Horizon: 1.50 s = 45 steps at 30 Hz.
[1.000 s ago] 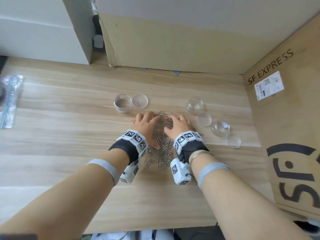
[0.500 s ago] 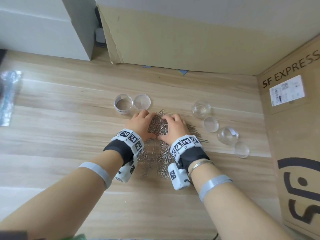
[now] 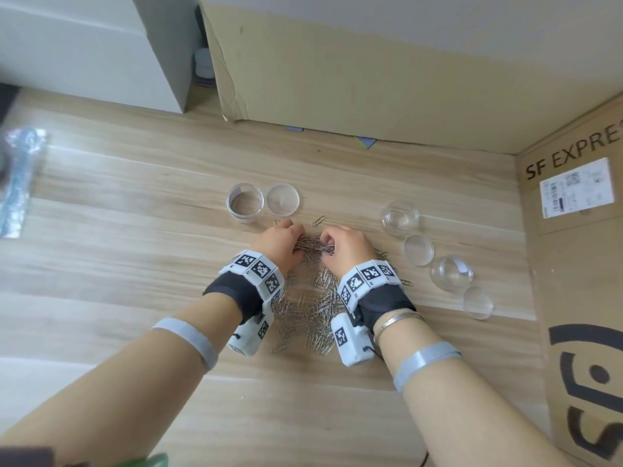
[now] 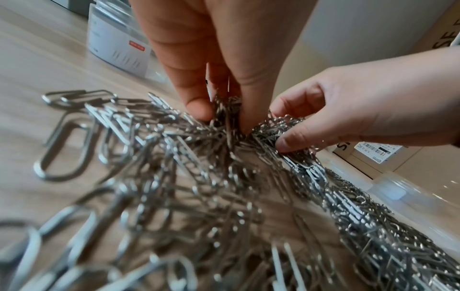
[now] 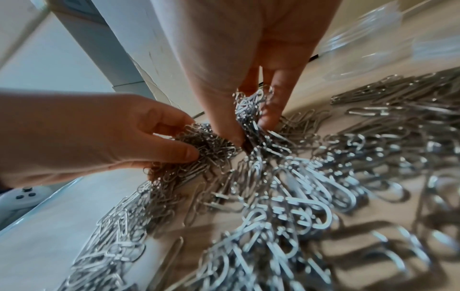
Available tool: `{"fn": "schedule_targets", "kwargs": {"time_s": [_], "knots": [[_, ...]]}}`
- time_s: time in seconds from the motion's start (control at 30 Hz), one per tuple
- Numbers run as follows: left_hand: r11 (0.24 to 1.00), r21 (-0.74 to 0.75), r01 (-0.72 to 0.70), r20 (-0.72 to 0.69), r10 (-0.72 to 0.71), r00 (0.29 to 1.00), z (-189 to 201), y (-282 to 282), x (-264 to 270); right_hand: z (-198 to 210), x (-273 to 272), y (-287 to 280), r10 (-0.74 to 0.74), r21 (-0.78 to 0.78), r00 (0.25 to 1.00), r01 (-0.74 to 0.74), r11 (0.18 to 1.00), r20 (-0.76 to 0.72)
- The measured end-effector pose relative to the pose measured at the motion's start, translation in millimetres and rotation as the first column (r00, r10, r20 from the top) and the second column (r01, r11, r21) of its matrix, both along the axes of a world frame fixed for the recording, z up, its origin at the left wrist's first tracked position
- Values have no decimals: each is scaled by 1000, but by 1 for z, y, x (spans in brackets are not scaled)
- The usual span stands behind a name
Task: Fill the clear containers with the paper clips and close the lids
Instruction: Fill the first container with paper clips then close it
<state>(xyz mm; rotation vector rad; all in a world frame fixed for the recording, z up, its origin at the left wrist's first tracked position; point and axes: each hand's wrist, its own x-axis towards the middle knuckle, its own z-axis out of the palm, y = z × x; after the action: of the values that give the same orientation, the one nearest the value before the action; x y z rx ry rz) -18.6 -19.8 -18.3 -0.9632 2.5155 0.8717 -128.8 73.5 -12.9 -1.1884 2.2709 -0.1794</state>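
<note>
A heap of silver paper clips (image 3: 312, 305) lies on the wooden table (image 3: 135, 271) under both wrists. My left hand (image 3: 295, 239) pinches a bunch of clips (image 4: 225, 110) between thumb and fingers. Beside it, my right hand (image 3: 326, 242) pinches another bunch (image 5: 250, 110). The two hands almost touch over the heap's far end. An open clear container (image 3: 245, 202) and its lid (image 3: 282, 199) stand just beyond the left hand. To the right lie a second container (image 3: 400, 215), a lid (image 3: 418, 250), a third container (image 3: 451, 273) and another lid (image 3: 478, 302). All three look empty.
A tall cardboard box (image 3: 354, 72) closes the back, and an SF Express box (image 3: 580, 264) walls the right side. A white box (image 3: 84, 52) stands at the back left. A crinkled plastic bag (image 3: 18, 180) lies at the left edge. One stray clip (image 3: 318, 220) sits beyond the hands.
Both hands lay flat on the heap before; their fingers have now curled in and gathered clips into bunches between them. The head camera has tilted a little.
</note>
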Motion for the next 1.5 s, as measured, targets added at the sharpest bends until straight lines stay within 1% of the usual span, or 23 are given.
{"fn": "schedule_targets", "kwargs": {"time_s": [0.3, 0.4, 0.63, 0.8, 1.0, 1.1, 1.3, 1.5], "knots": [[997, 57, -49, -83, 54, 995, 6, -7, 6, 3, -1, 0, -57, -56, 998, 57, 997, 0], [997, 45, -70, -123, 75, 989, 9, -10, 10, 2, 0, -1, -80, -71, 997, 79, 994, -7], [994, -4, -111, -239, 107, 965, 25, -20, 19, 0, 4, -4, -68, -84, 998, 67, 994, -10], [980, -44, -196, -285, 176, 942, 39, -44, 30, -1, 5, -7, -46, -65, 999, 44, 997, -29], [956, -82, -283, -282, 250, 926, 44, -67, 34, -4, 8, -8, -39, -79, 998, 34, 996, -58], [948, -97, -303, -257, 271, 928, 42, -72, 34, -4, 9, -8, -45, -79, 997, 41, 996, -55], [949, -106, -296, -192, 273, 943, 40, -77, 30, -4, 10, -8, -55, -78, 997, 51, 996, -53], [952, -63, -300, -194, 283, 939, 38, -78, 30, -2, 12, -8, -64, -70, 997, 61, 996, -39]]}}
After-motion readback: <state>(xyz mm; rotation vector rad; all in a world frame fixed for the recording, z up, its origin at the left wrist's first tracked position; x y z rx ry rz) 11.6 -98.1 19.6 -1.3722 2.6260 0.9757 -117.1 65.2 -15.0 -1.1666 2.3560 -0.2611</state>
